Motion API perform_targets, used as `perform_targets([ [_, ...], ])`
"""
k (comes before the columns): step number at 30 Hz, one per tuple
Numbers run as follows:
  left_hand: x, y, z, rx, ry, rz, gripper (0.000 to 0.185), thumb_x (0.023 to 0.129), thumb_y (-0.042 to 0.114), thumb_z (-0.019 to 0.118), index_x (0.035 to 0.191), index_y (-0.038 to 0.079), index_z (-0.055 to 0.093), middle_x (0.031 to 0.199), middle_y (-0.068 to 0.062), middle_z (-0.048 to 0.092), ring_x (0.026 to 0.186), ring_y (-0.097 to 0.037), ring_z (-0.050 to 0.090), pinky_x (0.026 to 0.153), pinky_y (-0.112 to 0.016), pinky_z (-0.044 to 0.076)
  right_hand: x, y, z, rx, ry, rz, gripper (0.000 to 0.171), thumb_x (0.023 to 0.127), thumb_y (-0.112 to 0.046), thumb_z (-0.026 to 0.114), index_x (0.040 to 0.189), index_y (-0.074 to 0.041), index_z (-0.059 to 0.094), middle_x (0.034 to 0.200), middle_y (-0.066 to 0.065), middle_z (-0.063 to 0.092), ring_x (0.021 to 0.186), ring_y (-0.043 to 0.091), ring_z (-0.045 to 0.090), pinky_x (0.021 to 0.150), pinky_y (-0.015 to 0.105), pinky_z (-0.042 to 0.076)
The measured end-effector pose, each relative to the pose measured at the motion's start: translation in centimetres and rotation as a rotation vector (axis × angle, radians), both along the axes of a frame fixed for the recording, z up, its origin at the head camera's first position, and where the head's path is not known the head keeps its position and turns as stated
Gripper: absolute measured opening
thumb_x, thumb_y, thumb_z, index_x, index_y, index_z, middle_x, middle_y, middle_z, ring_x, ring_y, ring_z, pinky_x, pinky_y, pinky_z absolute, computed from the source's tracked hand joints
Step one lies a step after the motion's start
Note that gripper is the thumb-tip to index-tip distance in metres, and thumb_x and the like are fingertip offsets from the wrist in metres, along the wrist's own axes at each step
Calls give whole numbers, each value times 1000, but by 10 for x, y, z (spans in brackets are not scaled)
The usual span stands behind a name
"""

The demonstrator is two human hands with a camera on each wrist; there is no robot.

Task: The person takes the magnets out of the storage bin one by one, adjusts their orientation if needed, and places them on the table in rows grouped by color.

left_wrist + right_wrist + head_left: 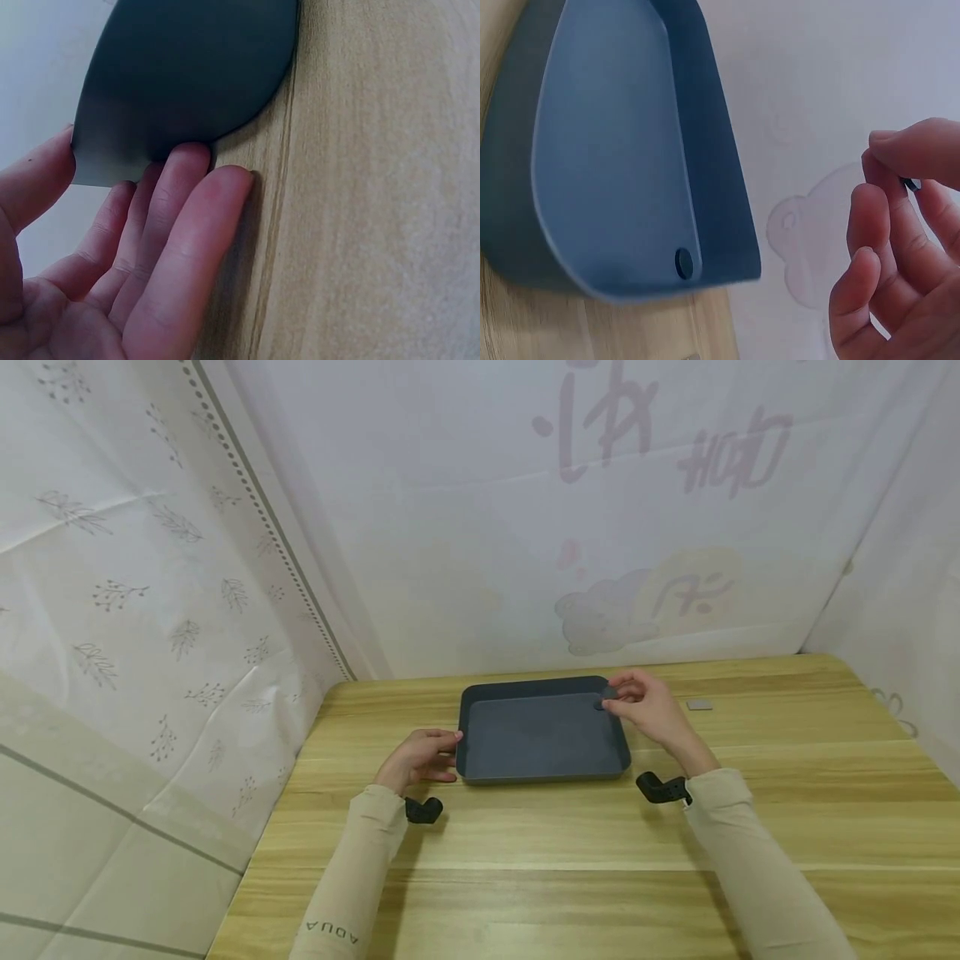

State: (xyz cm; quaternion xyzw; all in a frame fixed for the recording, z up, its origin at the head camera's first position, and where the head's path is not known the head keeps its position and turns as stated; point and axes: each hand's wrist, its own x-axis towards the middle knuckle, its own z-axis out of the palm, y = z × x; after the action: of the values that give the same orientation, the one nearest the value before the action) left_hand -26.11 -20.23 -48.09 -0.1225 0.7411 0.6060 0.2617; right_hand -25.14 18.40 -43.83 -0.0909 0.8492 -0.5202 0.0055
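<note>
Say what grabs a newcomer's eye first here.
The dark grey rectangular plastic tray at the middle of the light wooden table. The left hand touches its left edge with straight fingers, while the right hand hovers at its far right corner, fingertips pinched on something small and dark. A small grey square piece lies right of the tray.

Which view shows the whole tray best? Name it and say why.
The head view: the tray shows whole on the table, left hand at its side, right hand at its far corner. The left wrist view gives only its dark outer side; the right wrist view shows its inside and a small hole.
</note>
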Motion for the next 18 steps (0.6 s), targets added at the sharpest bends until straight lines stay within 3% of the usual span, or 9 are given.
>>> perform_targets([
  [18,1,0,2,2,-3,-12,42,98,30,58,127,1,56,116,-14,59,84,-17,65,73,-39,60,4,31,-5,14,39,-64,37,91,-24,69,117,-2,56,104,17,64,79,8,60,71,31,53],
])
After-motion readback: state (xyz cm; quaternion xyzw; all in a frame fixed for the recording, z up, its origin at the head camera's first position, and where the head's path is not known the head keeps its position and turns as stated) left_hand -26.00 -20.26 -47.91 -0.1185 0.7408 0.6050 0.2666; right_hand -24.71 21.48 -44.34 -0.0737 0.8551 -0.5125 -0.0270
